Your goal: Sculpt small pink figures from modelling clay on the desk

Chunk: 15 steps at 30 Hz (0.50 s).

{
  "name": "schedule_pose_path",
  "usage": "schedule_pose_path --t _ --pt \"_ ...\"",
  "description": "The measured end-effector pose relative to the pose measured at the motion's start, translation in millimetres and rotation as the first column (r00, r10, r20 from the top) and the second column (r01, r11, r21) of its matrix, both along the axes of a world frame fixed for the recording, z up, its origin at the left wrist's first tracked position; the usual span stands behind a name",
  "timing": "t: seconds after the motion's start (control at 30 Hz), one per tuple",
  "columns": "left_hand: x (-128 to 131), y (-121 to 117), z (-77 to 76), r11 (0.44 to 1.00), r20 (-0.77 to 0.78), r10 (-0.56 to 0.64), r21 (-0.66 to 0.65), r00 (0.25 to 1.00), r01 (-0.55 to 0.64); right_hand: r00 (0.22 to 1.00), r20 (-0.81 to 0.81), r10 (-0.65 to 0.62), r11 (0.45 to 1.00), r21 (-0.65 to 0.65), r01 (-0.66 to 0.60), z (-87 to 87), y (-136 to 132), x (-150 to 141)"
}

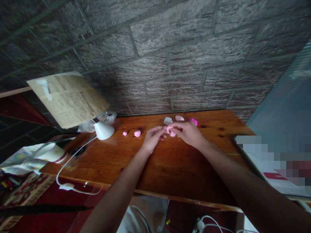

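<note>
My left hand (155,137) and my right hand (187,132) meet over the wooden table. Between their fingertips is a piece of light pink modelling clay (169,129), pinched from both sides. Just under it shows another pink lump (172,134), partly covered by my fingers. Behind the hands lie a white lump (168,120), a pale pink lump (179,118) and a bright magenta lump (193,121). Left of my left hand sit a rough pink ball (137,133) and a smaller pink ball (124,133).
A lamp with a white base (104,130) and a newsprint shade (70,98) stands at the table's left, its white cord (70,158) hanging over the front edge. A paper cup (52,152) lies at the far left. A stone-patterned wall (155,74) rises behind the wooden table (170,168).
</note>
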State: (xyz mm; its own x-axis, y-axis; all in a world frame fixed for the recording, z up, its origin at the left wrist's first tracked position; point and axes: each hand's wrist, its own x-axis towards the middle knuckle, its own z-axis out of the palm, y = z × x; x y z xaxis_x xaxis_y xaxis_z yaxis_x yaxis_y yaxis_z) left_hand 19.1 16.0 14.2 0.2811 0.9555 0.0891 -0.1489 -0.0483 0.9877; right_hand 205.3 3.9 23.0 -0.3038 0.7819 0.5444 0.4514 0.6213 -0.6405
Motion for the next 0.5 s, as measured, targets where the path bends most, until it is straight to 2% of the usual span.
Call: schedule_pose_path --t 0.13,0.23,0.33,0.5 --pt "-1 1 -1.2 1.000 0.009 0.021 0.017 1.000 -0.021 0.997 -0.072 -0.009 0.996 -0.086 0.003 -6.7 4 1" --pt "-1 2 -1.2 0.998 0.010 0.042 0.040 0.999 -0.043 0.973 -0.231 -0.012 0.972 -0.232 -0.043 -11.1 8 -1" --pt "-1 1 -0.2 0.997 0.000 0.058 0.059 0.998 -0.058 0.908 -0.416 -0.038 0.929 -0.350 -0.122 -11.0 11 -2" --pt "1 -1 1.1 0.994 -0.008 0.065 0.086 0.998 -0.064 0.849 -0.525 -0.062 0.902 -0.394 -0.177 -8.3 9 -4"
